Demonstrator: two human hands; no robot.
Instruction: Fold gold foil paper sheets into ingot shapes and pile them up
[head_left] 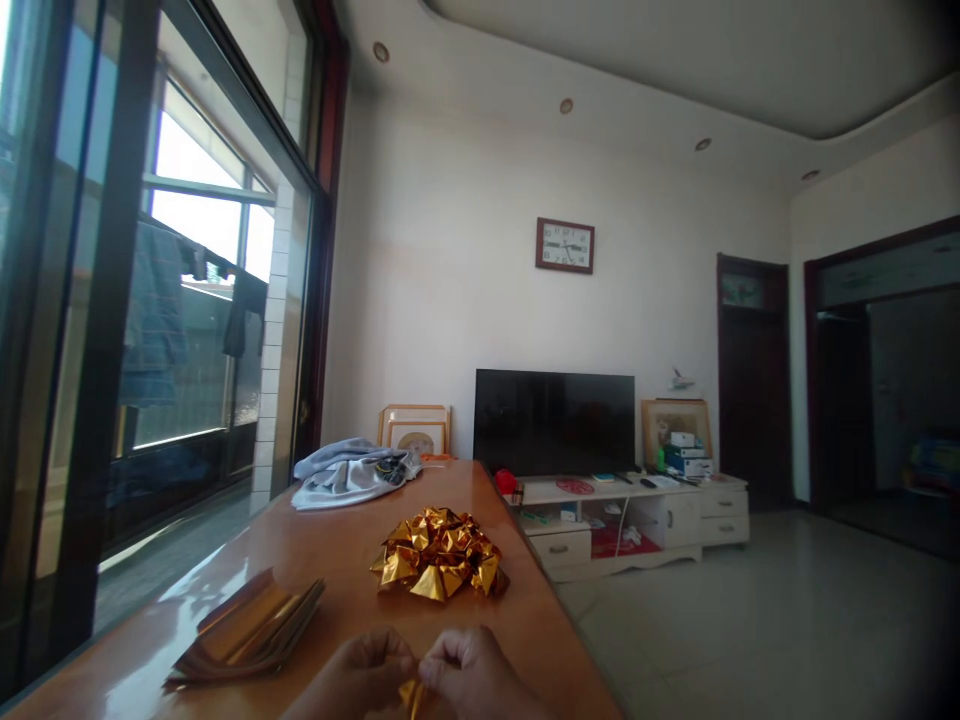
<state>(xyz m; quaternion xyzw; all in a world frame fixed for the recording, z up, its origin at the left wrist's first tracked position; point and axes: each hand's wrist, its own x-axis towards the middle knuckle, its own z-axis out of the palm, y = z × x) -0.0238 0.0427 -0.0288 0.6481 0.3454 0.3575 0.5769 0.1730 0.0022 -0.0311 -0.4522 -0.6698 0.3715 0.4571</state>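
Low in the head view, my left hand [365, 672] and my right hand [466, 668] meet in a pinch, fingertips nearly touching. Between them shows a small piece of gold foil paper [410, 694], partly hidden by the fingers and cut off by the lower edge. Just beyond my hands lies a pile of folded gold foil pieces [439, 560] with pointed shapes. To the left rests a stack of gold foil sheets [247, 630], its edges curling up. Everything sits on a glossy brown wooden table [352, 560].
Grey cloth [352, 475] lies bunched at the table's far end, with picture frames [414, 430] behind. Tall glass windows run along the left. Beyond the table's right edge stands a white TV cabinet [679, 515] with a television [555, 420]; tiled floor [720, 610] spreads in front.
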